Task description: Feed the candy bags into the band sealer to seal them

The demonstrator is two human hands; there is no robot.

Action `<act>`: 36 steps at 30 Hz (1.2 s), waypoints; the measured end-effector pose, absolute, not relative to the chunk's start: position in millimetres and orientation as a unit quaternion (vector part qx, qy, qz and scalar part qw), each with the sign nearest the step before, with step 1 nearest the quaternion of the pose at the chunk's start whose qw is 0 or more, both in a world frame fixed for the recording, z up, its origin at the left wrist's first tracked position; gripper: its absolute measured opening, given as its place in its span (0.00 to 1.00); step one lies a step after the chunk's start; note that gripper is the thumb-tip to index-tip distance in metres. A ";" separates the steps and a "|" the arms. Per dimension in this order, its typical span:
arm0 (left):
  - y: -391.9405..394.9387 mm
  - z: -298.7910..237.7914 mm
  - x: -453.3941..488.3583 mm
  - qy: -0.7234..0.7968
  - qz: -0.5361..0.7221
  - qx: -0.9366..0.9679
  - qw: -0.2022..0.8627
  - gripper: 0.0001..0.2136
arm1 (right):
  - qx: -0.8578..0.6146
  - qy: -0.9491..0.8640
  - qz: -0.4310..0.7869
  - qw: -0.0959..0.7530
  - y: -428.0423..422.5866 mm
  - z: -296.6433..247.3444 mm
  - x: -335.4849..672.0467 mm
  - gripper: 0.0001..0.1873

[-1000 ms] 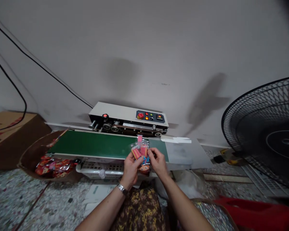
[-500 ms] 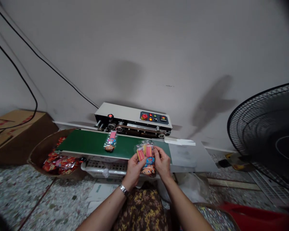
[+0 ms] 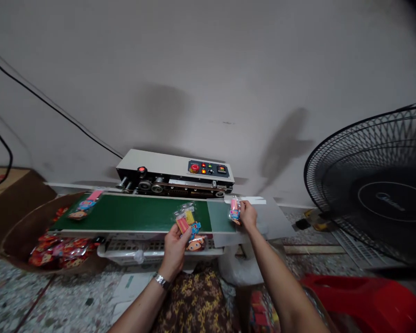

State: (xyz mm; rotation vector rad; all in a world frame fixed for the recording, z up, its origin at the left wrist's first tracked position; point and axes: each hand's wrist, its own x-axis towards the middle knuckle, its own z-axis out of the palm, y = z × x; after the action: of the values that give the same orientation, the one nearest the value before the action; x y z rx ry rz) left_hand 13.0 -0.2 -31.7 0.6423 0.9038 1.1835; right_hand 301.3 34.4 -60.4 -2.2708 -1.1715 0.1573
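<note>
My left hand [image 3: 175, 247] grips a small fan of clear plastic packets [image 3: 190, 226] with pink, yellow and blue contents and a cartoon face at the bottom. It is over the front edge of the green conveyor belt [image 3: 131, 215]. Over at the belt's right end, my right hand [image 3: 247, 214] pinches a single packet [image 3: 234, 210] by its right side, close to the feed end of the band sealing machine [image 3: 173, 169]. One more packet [image 3: 85, 206] lies flat on the belt's far left end.
At the left, a large brown container [image 3: 21, 249] holds many red packets. A black fan [image 3: 374, 185] stands at the right, with a red plastic object [image 3: 360, 296] below it. A white basket [image 3: 125, 252] sits under the belt; a cardboard box [image 3: 14, 199] is far left.
My hands have parted: the right has moved right with one packet, while the left keeps the others. The packet on the belt has travelled left to the belt's end. The view has shifted slightly.
</note>
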 end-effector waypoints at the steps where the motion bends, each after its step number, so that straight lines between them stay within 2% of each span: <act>1: -0.2 -31.6 13.8 0.402 0.529 0.290 0.689 0.21 | -0.849 -0.442 0.062 0.282 38.7 -61.9 300.6 0.19; 9: 2.3 -27.8 19.2 0.404 0.524 0.307 0.684 0.20 | -0.818 -0.499 0.072 0.277 67.3 -50.2 269.2 0.12; 12: 2.4 -25.6 22.6 0.396 0.520 0.295 0.697 0.21 | -0.748 -0.544 0.108 0.365 53.7 -33.4 241.7 0.17; 14: 2.2 -24.4 26.4 0.388 0.521 0.288 0.704 0.21 | -0.657 -0.577 0.218 0.433 37.4 -23.6 214.6 0.18; 17: 0.1 -22.6 32.1 0.368 0.521 0.291 0.713 0.21 | -0.565 -0.582 0.346 0.471 14.8 -17.2 178.3 0.15; 22: -5.8 -22.6 27.7 0.375 0.495 0.290 0.728 0.17 | -0.587 -0.480 0.323 0.567 15.9 -25.5 195.2 0.12; 25: -2.6 -29.0 28.2 0.395 0.487 0.294 0.721 0.17 | -0.608 -0.435 0.312 0.587 26.5 -35.7 227.1 0.14; 33: 14.3 -47.8 55.0 0.423 0.455 0.513 0.592 0.11 | -0.650 -0.486 0.307 0.497 12.9 -72.4 195.5 0.16; 35: 20.8 -44.8 33.9 0.441 0.456 0.580 0.512 0.13 | -0.658 -0.473 0.298 0.505 8.9 -72.0 191.0 0.17; 36: 25.5 -43.0 18.7 0.460 0.444 0.636 0.432 0.15 | -0.660 -0.464 0.293 0.513 8.4 -70.6 191.0 0.18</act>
State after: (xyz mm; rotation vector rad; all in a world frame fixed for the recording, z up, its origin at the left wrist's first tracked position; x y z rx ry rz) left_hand 18.7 25.5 -43.0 1.5857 1.1465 1.1064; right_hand 191.0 8.4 -70.6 -1.5865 -1.1156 0.7052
